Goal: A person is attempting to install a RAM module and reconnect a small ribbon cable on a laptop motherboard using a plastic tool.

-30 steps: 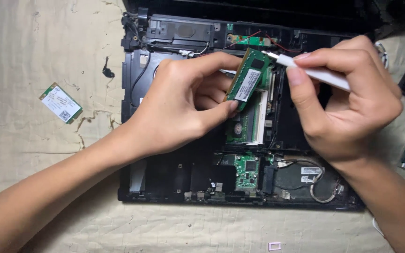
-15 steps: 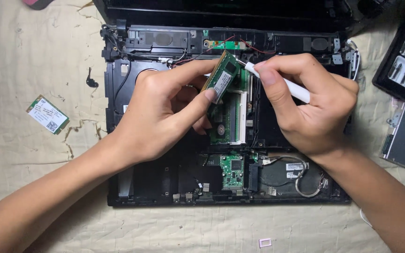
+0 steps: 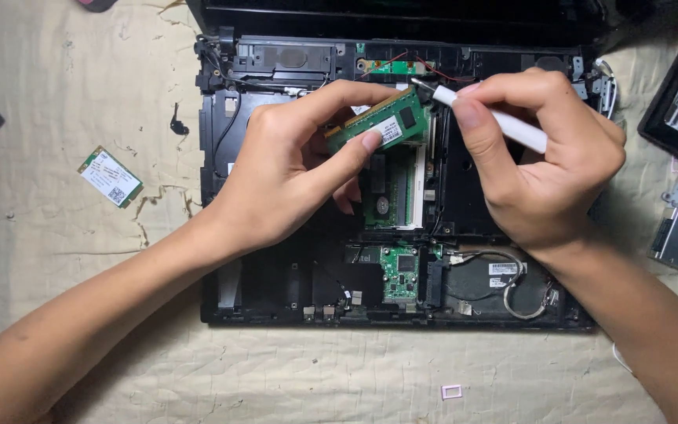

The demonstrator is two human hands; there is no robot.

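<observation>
Pinching a green memory card [image 3: 378, 123] between thumb and fingers, the left hand [image 3: 292, 173] holds it tilted above the opened laptop [image 3: 276, 290], while the right hand [image 3: 543, 165] grips a white tool [image 3: 504, 126] whose tip touches the card's end.

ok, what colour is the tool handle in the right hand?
White, with a metal tip; the tool shows best in the head view, gripped by the right hand.

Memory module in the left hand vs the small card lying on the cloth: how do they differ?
The memory module is pinched in the left hand, tilted above the open laptop; the small card lies flat, untouched, on the cloth. The module is a long strip with a small label; the card is squarer, mostly covered by a white label. Both are green circuit boards.
</observation>
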